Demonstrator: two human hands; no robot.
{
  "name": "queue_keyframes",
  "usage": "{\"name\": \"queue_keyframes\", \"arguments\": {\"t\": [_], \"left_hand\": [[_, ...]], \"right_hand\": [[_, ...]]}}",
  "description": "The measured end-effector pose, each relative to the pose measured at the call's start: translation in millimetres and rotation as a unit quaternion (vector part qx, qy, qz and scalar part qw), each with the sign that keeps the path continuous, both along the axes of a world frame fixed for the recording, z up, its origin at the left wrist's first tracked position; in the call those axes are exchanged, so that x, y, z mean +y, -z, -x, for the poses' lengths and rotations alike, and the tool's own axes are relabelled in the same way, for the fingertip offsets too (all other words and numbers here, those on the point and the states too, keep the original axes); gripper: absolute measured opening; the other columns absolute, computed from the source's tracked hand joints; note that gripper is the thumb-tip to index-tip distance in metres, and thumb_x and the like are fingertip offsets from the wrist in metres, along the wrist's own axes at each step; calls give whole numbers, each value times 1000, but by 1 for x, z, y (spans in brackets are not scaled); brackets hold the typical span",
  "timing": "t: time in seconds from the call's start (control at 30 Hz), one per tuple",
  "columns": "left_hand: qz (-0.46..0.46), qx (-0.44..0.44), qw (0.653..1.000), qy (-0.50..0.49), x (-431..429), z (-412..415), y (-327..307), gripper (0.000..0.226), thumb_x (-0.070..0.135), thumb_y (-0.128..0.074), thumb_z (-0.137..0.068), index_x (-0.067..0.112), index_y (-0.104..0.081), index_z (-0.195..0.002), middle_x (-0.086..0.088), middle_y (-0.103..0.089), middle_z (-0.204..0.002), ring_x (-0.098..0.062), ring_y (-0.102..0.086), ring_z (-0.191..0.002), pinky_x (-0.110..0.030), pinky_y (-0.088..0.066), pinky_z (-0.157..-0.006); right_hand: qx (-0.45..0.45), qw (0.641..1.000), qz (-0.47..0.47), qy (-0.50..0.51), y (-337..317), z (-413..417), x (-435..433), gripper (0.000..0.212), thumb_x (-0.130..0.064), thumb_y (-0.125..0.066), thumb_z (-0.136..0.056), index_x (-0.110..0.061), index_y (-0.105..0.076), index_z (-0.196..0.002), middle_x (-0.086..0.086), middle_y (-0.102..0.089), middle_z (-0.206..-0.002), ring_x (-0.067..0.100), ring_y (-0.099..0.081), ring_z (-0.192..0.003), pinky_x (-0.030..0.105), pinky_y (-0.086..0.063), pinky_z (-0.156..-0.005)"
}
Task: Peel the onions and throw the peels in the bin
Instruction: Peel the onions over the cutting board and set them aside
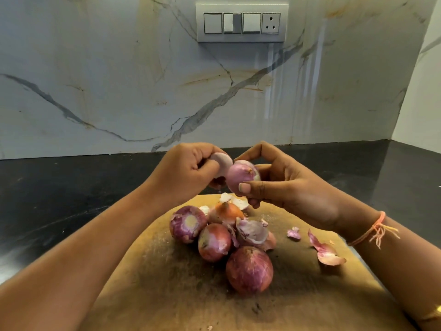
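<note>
My right hand [281, 185] holds a small pale purple onion [241, 175] above the wooden cutting board [191, 295]. My left hand [186, 173] pinches a pale curved peel [223, 163] that is still joined to that onion's left side. On the board below lie several red onions: one with its cut end up [187, 224], one partly skinned [213, 242], a large unpeeled one [249, 268] nearest me, and an orange-brown one [226, 212] behind. Loose peels lie among them [253, 231] and to the right [325, 249]. No bin is in view.
The board rests on a dark stone counter [59, 199]. A marble backsplash [119, 80] rises behind, with a switch and socket panel [241, 22] high up. A white side wall [420, 103] closes the right end of the counter.
</note>
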State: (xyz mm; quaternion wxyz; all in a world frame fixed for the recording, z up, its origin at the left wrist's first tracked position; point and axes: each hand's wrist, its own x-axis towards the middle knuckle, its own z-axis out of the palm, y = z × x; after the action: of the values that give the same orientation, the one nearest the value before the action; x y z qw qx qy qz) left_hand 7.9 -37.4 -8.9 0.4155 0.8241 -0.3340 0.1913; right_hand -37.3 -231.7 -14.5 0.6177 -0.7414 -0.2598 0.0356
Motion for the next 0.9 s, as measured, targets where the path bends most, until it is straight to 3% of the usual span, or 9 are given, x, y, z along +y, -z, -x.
{"name": "queue_keyframes", "arguments": {"t": [0.13,0.27,0.37,0.47,0.63,0.77,0.83,0.9], "left_hand": [[18,35,999,-27,-1,-2,2,26,5,-50,-93,21,-67,-82,4,-66,-72,1,-62,-62,-10,-47,-54],[26,98,991,-84,9,-11,2,16,11,-49,-96,24,-57,-90,2,-68,-79,-3,-67,-67,-15,-54,-59],[-81,133,978,-138,14,-15,6,10,18,-51,-95,26,-51,-90,3,-66,-86,-11,-66,-75,-24,-54,-65],[-194,168,951,-173,14,-18,8,16,17,-49,-93,24,-61,-85,5,-64,-93,-13,-59,-90,-32,-50,-79],[-243,231,925,-180,13,-21,7,27,24,-49,-94,22,-72,-80,9,-63,-96,-7,-54,-91,-28,-39,-77],[-239,225,926,-187,14,-21,7,27,36,-52,-94,25,-72,-79,9,-65,-93,-7,-56,-88,-29,-43,-75],[-222,180,940,-185,14,-19,7,25,40,-53,-94,25,-72,-87,6,-68,-91,-9,-60,-86,-31,-50,-77],[-165,104,968,-160,11,-14,4,24,42,-54,-93,24,-70,-92,7,-67,-84,-4,-59,-77,-25,-49,-68]], "right_hand": [[20,999,-25,-23,0,-1,-4,41,-12,-67,-72,-19,-54,-110,5,-66,-89,16,-60,-70,28,-54,-70],[54,995,-75,-37,-2,-2,-11,40,-6,-66,-71,-18,-57,-109,6,-67,-88,19,-62,-71,28,-55,-70],[67,994,-82,-10,-2,-4,-11,44,-4,-71,-70,-20,-61,-110,8,-67,-92,19,-64,-75,27,-56,-71],[78,994,-70,27,0,-5,-10,48,-10,-72,-68,-17,-60,-114,10,-65,-95,20,-63,-75,29,-55,-71],[102,991,-76,42,1,-6,-8,49,-12,-66,-66,-18,-60,-115,9,-67,-95,22,-66,-76,30,-57,-71],[111,990,-71,43,3,-6,-5,34,1,-57,-86,-21,-62,-112,8,-61,-105,19,-60,-76,25,-53,-67],[98,992,-52,52,5,-6,-4,35,1,-55,-90,-22,-62,-114,5,-61,-105,16,-56,-74,22,-50,-65],[70,995,-16,66,5,-6,-2,36,-4,-57,-90,-26,-59,-118,5,-61,-107,16,-54,-75,25,-48,-68]]}}
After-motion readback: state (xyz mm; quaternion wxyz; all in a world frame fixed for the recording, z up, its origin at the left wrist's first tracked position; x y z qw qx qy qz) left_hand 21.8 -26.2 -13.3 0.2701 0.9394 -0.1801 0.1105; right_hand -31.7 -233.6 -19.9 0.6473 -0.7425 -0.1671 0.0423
